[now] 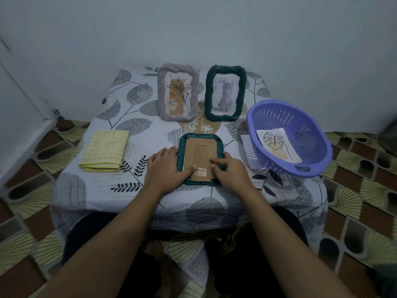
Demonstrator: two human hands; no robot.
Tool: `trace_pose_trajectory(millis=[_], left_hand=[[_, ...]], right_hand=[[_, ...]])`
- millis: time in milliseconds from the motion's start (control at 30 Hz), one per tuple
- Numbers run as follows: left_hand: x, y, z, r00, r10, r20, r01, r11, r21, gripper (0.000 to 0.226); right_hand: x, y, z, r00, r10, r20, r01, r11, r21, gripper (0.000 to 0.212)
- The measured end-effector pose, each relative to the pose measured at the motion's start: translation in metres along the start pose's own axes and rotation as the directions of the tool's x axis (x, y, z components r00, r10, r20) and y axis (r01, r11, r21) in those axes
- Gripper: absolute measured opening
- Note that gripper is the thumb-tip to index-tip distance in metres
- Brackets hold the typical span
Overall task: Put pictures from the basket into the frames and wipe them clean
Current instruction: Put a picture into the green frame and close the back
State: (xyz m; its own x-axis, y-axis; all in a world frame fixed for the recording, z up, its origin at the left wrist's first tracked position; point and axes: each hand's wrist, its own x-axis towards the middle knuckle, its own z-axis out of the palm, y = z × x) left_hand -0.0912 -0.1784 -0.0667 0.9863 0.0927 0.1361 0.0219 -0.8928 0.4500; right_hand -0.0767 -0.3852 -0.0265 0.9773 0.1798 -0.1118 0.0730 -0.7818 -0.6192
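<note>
Your left hand (166, 166) lies flat over the left edge of the face-down green frame (200, 137), thumb on its cardboard backing (200, 151). Your right hand (231, 169) presses the backing with nearly straight fingers, holding nothing. Right of that frame, the purple basket (309, 134) holds a leaf picture (277, 145). Left of it lies a folded yellow cloth (105, 150). Behind it stand a grey frame (162, 93) and a cat-picture frame (208, 93).
</note>
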Motion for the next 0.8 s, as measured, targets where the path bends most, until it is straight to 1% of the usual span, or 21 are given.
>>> trace_pose_trajectory(millis=[133, 200, 267, 300, 400, 467, 567, 600, 667, 733, 800], left_hand=[[0.003, -0.001, 0.001, 1.000, -0.010, 0.019, 0.011, 0.999, -0.039, 0.081], [0.003, -0.001, 0.000, 0.998, -0.024, 0.056, 0.028, 0.997, -0.069, 0.082], [0.004, -0.002, -0.003, 0.993, -0.048, 0.109, 0.059, 0.993, -0.099, 0.080], [0.004, -0.002, -0.006, 0.989, -0.062, 0.131, 0.078, 0.990, -0.121, 0.074], [0.009, -0.001, -0.019, 0.977, -0.138, 0.163, 0.173, 0.959, -0.226, 0.048], [0.010, -0.002, -0.027, 0.965, -0.210, 0.157, 0.248, 0.925, -0.289, 0.039], [0.004, -0.002, -0.040, 0.948, -0.302, 0.101, 0.314, 0.839, -0.444, 0.031], [0.002, -0.002, -0.045, 0.945, -0.320, 0.067, 0.310, 0.810, -0.497, 0.028], [-0.001, 0.000, -0.056, 0.933, -0.360, -0.018, 0.286, 0.768, -0.573, 0.032], [-0.003, 0.002, -0.068, 0.904, -0.416, -0.097, 0.265, 0.726, -0.635, 0.036], [-0.005, 0.007, -0.079, 0.882, -0.445, -0.155, 0.239, 0.706, -0.667, 0.031]], right_hand=[[0.005, -0.004, 0.004, 1.000, 0.027, 0.000, -0.027, 0.999, -0.019, 0.033], [0.006, -0.006, 0.004, 1.000, 0.022, -0.012, -0.022, 1.000, -0.003, 0.031], [0.008, -0.007, 0.005, 0.999, 0.034, -0.012, -0.034, 0.999, 0.032, 0.034], [0.008, -0.009, 0.006, 0.999, 0.041, -0.007, -0.041, 0.998, 0.050, 0.035], [0.006, -0.016, 0.008, 0.999, 0.053, 0.001, -0.052, 0.994, 0.091, 0.029], [0.003, -0.021, 0.010, 0.999, 0.043, 0.014, -0.045, 0.992, 0.121, 0.029], [0.000, -0.030, 0.015, 0.999, 0.004, 0.047, -0.012, 0.984, 0.177, 0.034], [-0.001, -0.033, 0.017, 0.998, -0.012, 0.057, 0.000, 0.979, 0.206, 0.035], [-0.002, -0.041, 0.021, 0.996, -0.051, 0.076, 0.030, 0.968, 0.251, 0.036], [0.000, -0.049, 0.027, 0.989, -0.088, 0.115, 0.051, 0.956, 0.290, 0.037], [0.001, -0.056, 0.031, 0.982, -0.113, 0.154, 0.055, 0.939, 0.339, 0.037]])
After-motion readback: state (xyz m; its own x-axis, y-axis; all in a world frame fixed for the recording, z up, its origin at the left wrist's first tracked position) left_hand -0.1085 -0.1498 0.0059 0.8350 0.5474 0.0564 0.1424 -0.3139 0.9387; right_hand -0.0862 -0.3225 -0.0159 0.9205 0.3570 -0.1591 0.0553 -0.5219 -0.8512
